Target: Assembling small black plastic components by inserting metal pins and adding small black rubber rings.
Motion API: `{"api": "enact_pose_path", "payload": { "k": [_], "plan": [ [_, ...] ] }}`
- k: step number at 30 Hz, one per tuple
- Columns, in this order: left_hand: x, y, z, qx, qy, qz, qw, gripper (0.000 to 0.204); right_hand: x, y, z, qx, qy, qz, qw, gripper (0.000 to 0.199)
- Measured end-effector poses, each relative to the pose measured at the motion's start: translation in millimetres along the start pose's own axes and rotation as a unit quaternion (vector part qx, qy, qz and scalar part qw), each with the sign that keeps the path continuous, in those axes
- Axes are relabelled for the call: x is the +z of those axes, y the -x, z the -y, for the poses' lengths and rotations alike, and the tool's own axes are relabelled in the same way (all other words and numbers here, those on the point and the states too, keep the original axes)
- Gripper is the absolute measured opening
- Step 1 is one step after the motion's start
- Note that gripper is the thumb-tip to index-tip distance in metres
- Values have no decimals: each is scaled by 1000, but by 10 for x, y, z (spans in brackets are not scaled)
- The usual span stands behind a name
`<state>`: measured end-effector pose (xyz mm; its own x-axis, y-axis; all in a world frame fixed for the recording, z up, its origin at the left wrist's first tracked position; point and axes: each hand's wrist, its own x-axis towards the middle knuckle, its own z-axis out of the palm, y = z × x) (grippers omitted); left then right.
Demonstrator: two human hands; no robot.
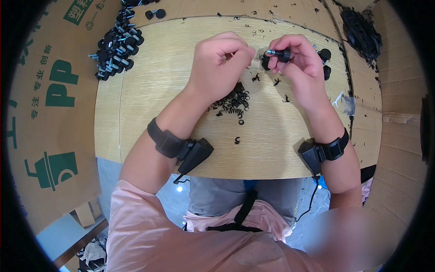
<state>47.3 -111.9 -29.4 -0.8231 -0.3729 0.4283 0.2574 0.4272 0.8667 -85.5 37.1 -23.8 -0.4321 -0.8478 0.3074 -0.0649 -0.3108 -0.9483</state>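
Over the surface (163,54), the right hand (302,63) is gripping a black-headed bolt (283,55); the left hand (219,61) has fingertips together, holding what, I cannot tell. Heaped bolts (108,41) may be finished; many black clips (234,100) remain.

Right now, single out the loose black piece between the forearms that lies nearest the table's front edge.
The curled black piece lying alone, below the ring in view; ring, dark pile and others lie farther back.

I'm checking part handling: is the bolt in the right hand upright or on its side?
On its side: in the right hand, its black head is at right, its metal shank pointing left.
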Motion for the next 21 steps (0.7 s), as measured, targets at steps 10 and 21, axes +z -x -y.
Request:
{"api": "enact_pose_path", "payload": {
  "k": [10, 21],
  "plan": [
    [40, 12, -19, 11, 29, -36, 999, 6, 19, 6, 21, 13, -36, 16, 999, 35],
    [109, 18, -94, -73, 76, -2, 994, 6, 33, 12, -38, -23, -10, 42, 999, 33]
  ]
}}
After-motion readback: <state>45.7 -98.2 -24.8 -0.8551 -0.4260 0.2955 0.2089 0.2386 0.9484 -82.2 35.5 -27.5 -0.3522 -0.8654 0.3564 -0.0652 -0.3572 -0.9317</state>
